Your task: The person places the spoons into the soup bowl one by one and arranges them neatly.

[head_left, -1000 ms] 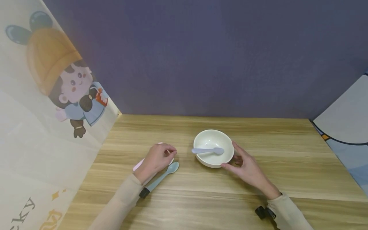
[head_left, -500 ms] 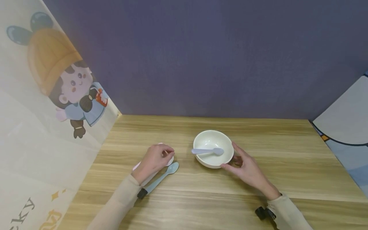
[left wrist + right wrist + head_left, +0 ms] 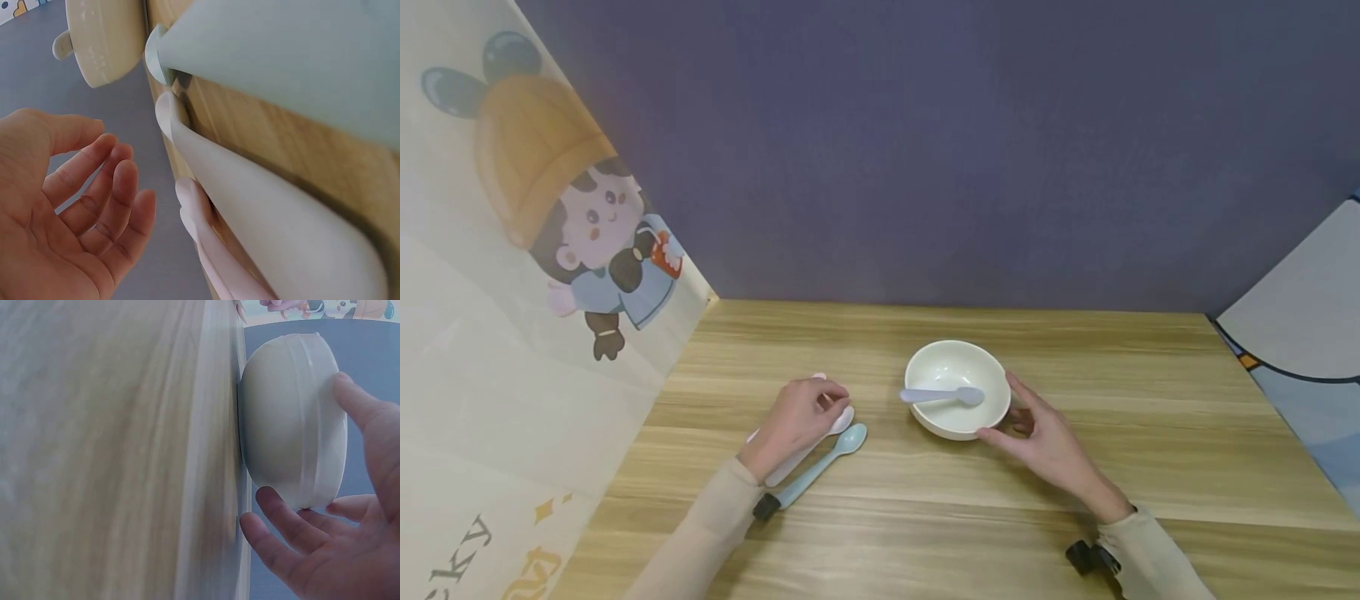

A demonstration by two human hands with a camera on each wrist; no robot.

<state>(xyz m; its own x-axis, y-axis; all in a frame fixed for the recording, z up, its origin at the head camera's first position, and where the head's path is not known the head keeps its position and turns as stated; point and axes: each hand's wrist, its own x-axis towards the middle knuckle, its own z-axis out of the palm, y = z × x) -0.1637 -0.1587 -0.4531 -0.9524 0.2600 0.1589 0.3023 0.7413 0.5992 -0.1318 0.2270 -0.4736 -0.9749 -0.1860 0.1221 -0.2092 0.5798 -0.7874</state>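
Note:
My right hand holds the white bowl at its right side, the thumb at the near rim and fingers around the far side. A lavender spoon lies in the bowl, its handle resting over the left rim. My left hand hovers over the spoons at the left with nothing in it, its fingers loosely bent. Beneath and beside it lie a white spoon and a blue-green spoon. A pink spoon is mostly covered by the left hand in the head view.
Everything rests on a wood-grain table. A dark blue-grey panel rises behind it, and a pale wall with a cartoon figure stands along the left. Black wrist cameras sit at both cuffs.
The left hand has drifted slightly left, uncovering more of the white spoon. My right hand and the bowl have stayed in place.

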